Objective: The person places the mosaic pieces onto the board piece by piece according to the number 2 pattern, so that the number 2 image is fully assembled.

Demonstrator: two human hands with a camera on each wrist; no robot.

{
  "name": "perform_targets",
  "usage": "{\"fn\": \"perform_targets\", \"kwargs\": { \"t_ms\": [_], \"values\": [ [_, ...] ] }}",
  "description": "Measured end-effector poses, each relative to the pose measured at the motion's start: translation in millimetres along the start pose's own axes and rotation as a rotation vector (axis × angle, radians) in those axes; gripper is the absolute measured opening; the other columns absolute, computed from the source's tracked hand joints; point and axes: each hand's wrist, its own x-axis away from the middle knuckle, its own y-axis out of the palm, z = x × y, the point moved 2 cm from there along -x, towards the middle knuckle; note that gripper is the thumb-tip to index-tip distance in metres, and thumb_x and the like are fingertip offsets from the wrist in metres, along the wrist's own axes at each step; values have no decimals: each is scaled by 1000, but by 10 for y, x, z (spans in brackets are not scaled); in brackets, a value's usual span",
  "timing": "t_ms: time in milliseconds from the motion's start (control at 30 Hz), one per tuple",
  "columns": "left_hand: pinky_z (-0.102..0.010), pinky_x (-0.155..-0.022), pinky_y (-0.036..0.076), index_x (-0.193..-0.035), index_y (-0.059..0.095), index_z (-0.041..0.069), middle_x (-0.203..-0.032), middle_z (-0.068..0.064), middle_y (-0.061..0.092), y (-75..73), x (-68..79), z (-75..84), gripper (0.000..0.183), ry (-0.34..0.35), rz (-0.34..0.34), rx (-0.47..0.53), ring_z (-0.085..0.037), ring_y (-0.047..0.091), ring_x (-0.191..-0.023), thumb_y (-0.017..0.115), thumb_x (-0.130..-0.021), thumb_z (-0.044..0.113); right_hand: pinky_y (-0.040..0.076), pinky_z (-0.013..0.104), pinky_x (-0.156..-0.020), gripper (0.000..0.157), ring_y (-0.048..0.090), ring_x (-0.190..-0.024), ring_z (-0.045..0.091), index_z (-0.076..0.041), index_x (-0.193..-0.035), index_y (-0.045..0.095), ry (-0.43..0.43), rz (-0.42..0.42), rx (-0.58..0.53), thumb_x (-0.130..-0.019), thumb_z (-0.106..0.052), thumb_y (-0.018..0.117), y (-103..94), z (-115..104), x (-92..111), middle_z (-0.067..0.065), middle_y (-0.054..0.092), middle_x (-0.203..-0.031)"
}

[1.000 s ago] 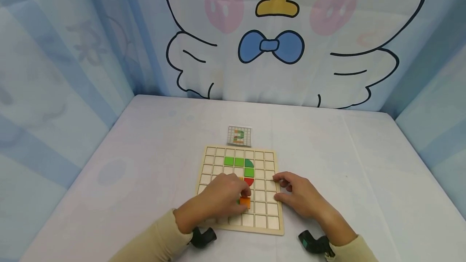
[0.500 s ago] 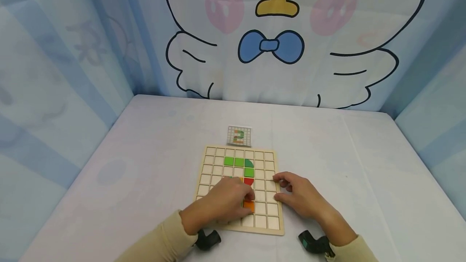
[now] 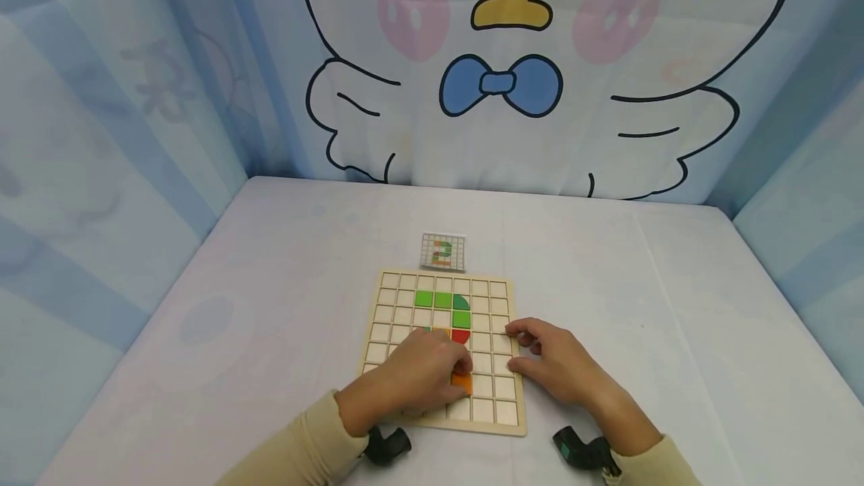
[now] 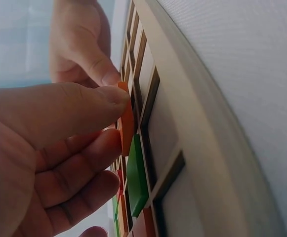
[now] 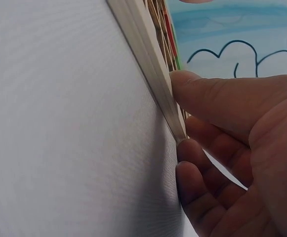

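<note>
A wooden grid board (image 3: 483,411) lies on the table with coloured tiles in some of its cells. My left hand (image 3: 420,372) reaches over its lower middle and pinches a square orange tile (image 4: 126,123) between thumb and fingers. That tile is tilted against the grid, right beside a green tile (image 4: 137,180). Farther up the board are light green squares (image 3: 442,300), a dark green rounded tile (image 3: 461,302) and a red rounded tile (image 3: 460,337). My right hand (image 3: 563,366) holds the board's right edge, thumb on top and fingers curled at the side. My left hand hides several cells.
Behind the board sits a small pattern card (image 3: 442,252) showing a coloured figure on a grid. Black wrist devices (image 3: 582,448) hang below both wrists. A printed cloth backdrop (image 3: 499,141) rises at the table's far edge.
My left hand has shifted a little right and towards me with the orange tile, then stayed almost still over the last half second. My right hand keeps its place on the board's edge.
</note>
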Motion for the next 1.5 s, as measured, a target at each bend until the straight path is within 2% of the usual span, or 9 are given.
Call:
{"fn": "perform_targets", "kwargs": {
  "t_ms": [267, 1133, 1500],
  "values": [
    [-32, -83, 46, -98, 77, 21, -89, 16, 65, -9, 5, 3, 16, -21, 6, -13, -7, 57, -87, 81, -85, 30, 50, 43, -87, 40, 59, -95, 17, -9, -123, 65, 0, 5, -2, -86, -16, 79, 5, -3, -2, 0, 65, -109],
    [-32, -84, 45, -103, 76, 18, -91, 14, 65, -19, 27, 8, 20, -51, 6, -2, -8, 56, -88, 80, -85, 28, 50, 42, -87, 40, 59, -96, 17, -9, -123, 65, -15, 13, 1, -85, -15, 79, 9, 2, -2, 0, 65, -110],
    [-30, -79, 45, -101, 76, 18, -88, 15, 64, -27, 23, -31, 25, -12, 20, -18, -6, 55, -86, 82, -82, 34, 50, 43, -87, 41, 59, -97, 17, -8, -123, 65, -30, 10, -5, -86, -16, 78, 5, 5, 3, 0, 65, -111]
  ]
}}
